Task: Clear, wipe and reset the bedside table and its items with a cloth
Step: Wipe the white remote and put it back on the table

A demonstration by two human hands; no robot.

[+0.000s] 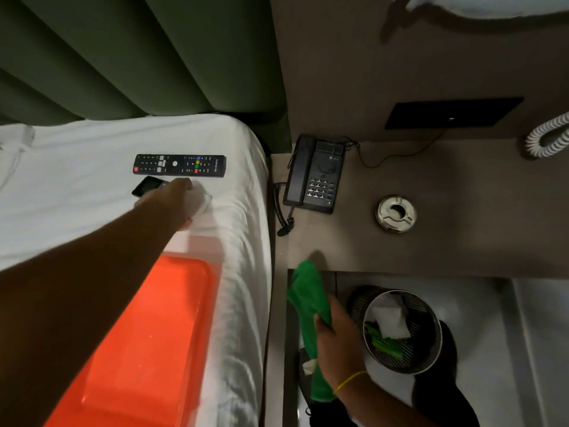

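My left hand reaches over the white bed and grips a clear glass-like object resting on the sheet. A black TV remote lies just beyond it, and a small dark device shows beside my wrist. My right hand holds a green cloth at the front edge of the brown bedside table. On the table stand a black telephone and a round metal ashtray.
An orange tray lies on the bed under my left arm. A metal waste bin with paper and green rubbish stands on the floor below the table. A white coiled cord hangs at the right. A green padded headboard rises behind the bed.
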